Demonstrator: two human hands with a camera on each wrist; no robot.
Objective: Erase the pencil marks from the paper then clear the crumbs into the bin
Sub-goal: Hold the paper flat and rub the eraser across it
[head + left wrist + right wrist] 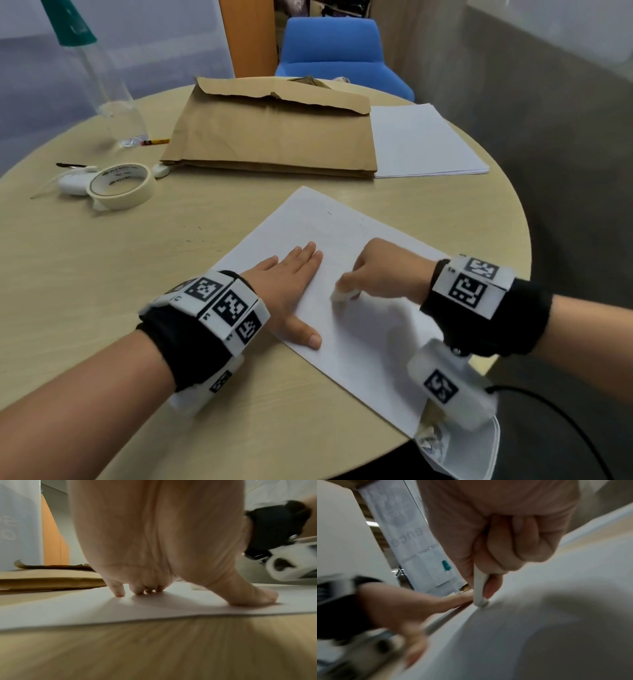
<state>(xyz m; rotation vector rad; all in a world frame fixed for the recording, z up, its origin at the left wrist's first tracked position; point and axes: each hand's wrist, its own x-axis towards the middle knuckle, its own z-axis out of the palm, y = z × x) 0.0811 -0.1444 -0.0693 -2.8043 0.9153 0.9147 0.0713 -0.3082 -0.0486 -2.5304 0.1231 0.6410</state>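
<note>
A white sheet of paper lies at an angle on the round wooden table. My left hand lies flat on the sheet's left edge, fingers straight and thumb spread, pressing it down. My right hand pinches a white eraser between thumb and fingers, and the eraser's tip touches the paper. Faint dark specks show near the sheet's far edge. The image of the right hand is blurred.
A brown paper bag lies flat at the back, with a stack of white sheets beside it. At the left are a roll of masking tape, a clear bottle, a pencil and small white items. A blue chair stands behind the table.
</note>
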